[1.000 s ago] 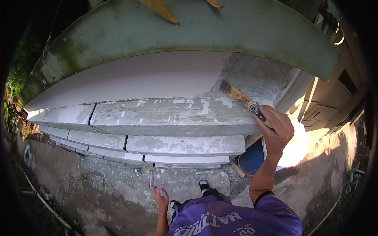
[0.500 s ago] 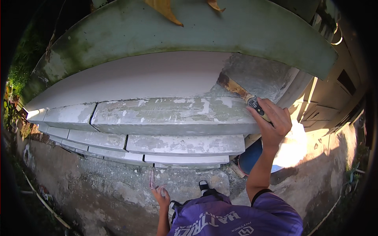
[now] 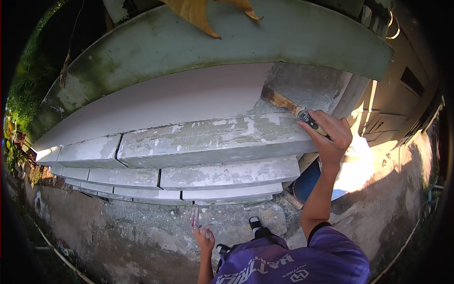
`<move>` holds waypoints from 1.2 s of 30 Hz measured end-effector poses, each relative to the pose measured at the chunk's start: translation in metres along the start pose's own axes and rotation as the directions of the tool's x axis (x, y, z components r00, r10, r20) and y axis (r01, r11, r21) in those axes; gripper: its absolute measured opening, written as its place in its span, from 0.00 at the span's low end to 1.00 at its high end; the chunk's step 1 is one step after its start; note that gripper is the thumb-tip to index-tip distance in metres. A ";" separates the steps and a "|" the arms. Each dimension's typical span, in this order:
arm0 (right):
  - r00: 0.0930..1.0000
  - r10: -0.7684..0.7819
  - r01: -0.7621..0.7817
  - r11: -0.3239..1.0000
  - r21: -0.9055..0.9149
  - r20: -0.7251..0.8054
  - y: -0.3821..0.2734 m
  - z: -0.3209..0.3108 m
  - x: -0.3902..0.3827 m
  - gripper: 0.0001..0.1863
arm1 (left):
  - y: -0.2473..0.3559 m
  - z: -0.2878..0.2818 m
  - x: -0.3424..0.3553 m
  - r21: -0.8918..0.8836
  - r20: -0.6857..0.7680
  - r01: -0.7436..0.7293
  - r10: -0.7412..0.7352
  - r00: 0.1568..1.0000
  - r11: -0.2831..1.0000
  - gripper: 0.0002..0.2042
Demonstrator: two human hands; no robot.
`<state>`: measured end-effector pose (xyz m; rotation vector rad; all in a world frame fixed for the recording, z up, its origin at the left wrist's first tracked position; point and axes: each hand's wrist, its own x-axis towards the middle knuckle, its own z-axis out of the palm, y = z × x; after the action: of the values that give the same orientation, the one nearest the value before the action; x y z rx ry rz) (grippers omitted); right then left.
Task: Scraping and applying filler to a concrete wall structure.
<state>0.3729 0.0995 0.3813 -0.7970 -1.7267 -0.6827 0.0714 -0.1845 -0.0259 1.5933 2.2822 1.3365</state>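
My right hand (image 3: 329,130) is closed round the dark-and-cream handle of a flat, rust-stained tool (image 3: 282,101), a brush or scraper. Its head meets the wall where smooth white coating (image 3: 189,94) borders rough grey surface (image 3: 307,80). Below that wall runs a ledge (image 3: 213,137) of patchy white and greenish grey, above more stepped ledges (image 3: 227,173). My left hand (image 3: 205,239), low beside my body, holds a thin pink-stained stick-like item (image 3: 195,213) that points up toward the lowest ledge.
A mossy green curved panel (image 3: 222,42) overhangs the wall, with dry yellow leaves (image 3: 194,14) on it. A blue container (image 3: 305,184) sits under the ledges' right end, near a sunlit cream structure (image 3: 392,109). Plants (image 3: 21,99) grow at left. Worn concrete floor (image 3: 109,232) surrounds my feet.
The tool in my right hand has moved slightly up along the border of the white coating. The view has tilted a little; my left hand keeps its hold.
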 end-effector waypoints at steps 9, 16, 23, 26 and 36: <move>0.998 0.032 -0.033 0.999 -0.024 -0.054 0.001 -0.007 0.018 0.18 | 0.004 0.014 0.001 -0.063 0.039 -0.053 0.056 0.998 0.997 0.18; 0.999 0.021 -0.020 0.999 0.034 -0.028 -0.006 0.001 0.018 0.18 | 0.003 0.027 0.001 -0.075 0.109 -0.150 0.157 0.982 0.986 0.17; 0.998 -0.060 0.052 0.979 0.196 0.033 -0.044 0.024 0.015 0.19 | 0.006 0.033 0.008 -0.092 0.050 -0.214 0.219 0.974 0.973 0.15; 0.996 0.085 -0.087 0.995 0.053 0.033 -0.017 -0.008 0.009 0.19 | -0.002 0.023 -0.005 -0.026 0.007 -0.089 0.089 0.996 0.996 0.15; 0.998 0.051 -0.052 0.998 -0.043 -0.032 0.003 -0.027 0.012 0.19 | 0.001 0.027 0.015 -0.074 0.033 -0.044 0.046 0.998 0.996 0.17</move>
<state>0.3882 0.0829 0.4001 -0.8544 -1.6630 -0.6958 0.0782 -0.1562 -0.0363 1.6410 2.1644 1.3744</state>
